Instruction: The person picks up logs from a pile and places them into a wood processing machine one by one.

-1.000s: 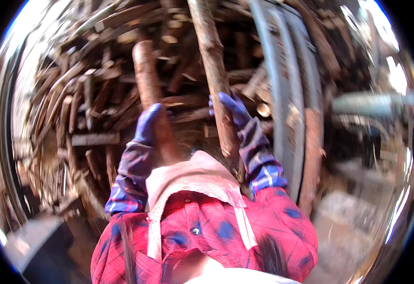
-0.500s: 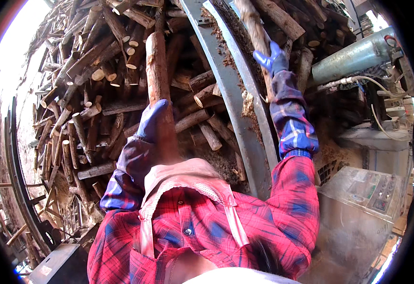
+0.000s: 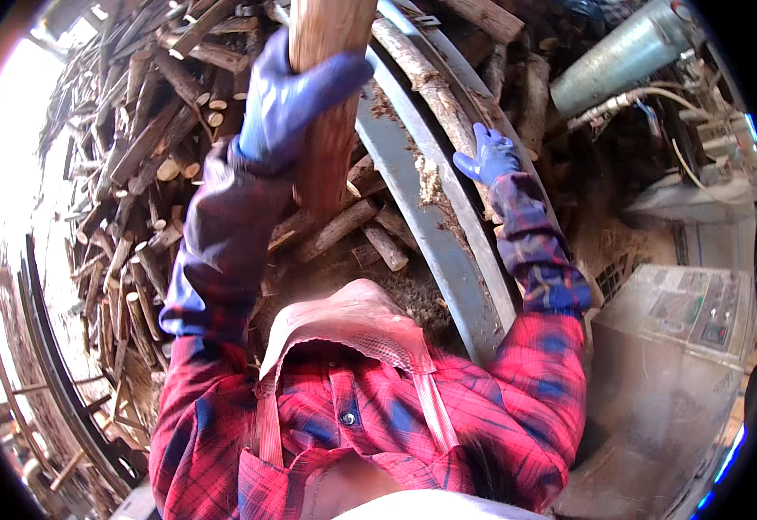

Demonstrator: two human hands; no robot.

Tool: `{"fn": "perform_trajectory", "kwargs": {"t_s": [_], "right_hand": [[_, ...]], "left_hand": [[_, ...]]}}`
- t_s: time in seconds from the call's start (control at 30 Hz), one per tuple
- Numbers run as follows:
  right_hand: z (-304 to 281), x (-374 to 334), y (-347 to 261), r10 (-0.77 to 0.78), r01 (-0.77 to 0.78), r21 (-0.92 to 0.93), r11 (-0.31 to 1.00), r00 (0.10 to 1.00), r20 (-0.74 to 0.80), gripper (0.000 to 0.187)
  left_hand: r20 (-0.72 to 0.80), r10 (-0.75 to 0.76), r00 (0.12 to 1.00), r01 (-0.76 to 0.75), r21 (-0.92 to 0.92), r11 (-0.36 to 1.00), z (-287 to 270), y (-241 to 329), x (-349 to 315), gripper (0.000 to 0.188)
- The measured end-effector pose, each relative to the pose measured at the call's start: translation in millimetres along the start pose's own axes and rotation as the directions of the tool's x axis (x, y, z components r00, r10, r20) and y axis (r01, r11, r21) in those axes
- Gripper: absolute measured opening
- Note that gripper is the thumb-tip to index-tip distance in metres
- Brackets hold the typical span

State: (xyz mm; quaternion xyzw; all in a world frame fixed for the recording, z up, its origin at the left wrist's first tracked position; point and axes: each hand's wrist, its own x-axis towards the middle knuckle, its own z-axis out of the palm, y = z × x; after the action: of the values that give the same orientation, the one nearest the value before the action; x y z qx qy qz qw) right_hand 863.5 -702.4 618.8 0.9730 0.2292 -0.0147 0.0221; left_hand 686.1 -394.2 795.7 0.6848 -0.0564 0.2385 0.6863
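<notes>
A thick, bare-looking log [image 3: 330, 28] stands up in front of me at the upper middle. My left hand [image 3: 285, 108], in a blue-purple glove, is shut round it with the thumb across the front. To the right, a thinner rough-barked log [image 3: 426, 80] lies lengthwise in a blue-grey metal trough [image 3: 422, 221]. My right hand [image 3: 488, 156], gloved the same way, rests on this log near its close end. Its thumb is spread from the fingers, and it does not wrap the log.
A big heap of cut logs [image 3: 149, 160] fills the left and far side. Bark scraps [image 3: 430, 180] lie on the trough. At right are a metal cylinder [image 3: 621, 56] with hoses and a dusty control box [image 3: 673, 321]. A dark metal frame [image 3: 58, 373] stands at left.
My left hand has lifted its log up and closer to me. The right-hand log has come down into the trough, and my right hand's grip has loosened on it.
</notes>
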Motion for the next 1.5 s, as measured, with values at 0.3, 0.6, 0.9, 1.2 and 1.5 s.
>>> {"fn": "perform_trajectory", "kwargs": {"t_s": [0.3,0.6,0.9,1.2,1.5], "right_hand": [[-22,-89,16,-0.008,0.002,-0.161,0.987,0.999,-0.032,0.049],[-117,-79,-44,-0.614,0.661,-0.025,0.750,0.682,-0.397,0.085],[-72,4,-152,-0.331,0.270,0.959,0.082,0.915,-0.229,0.080],[-224,220,-131,0.014,0.661,0.386,0.643,0.494,-0.869,0.064],[9,272,-138,0.195,-0.168,0.155,0.974,0.963,-0.183,0.076]], "left_hand": [[0.401,-0.562,0.724,0.306,0.544,0.782,97,-172,-16,0.056],[0.618,-0.518,0.591,-0.483,0.786,0.386,48,-73,-34,0.047],[0.155,0.486,0.860,-0.330,0.895,0.298,-68,4,-21,0.063],[-0.484,-0.335,0.809,0.588,0.696,0.413,-149,-118,-234,0.065],[-0.786,-0.593,0.174,0.953,-0.016,0.302,-192,-191,-556,0.052]]}}
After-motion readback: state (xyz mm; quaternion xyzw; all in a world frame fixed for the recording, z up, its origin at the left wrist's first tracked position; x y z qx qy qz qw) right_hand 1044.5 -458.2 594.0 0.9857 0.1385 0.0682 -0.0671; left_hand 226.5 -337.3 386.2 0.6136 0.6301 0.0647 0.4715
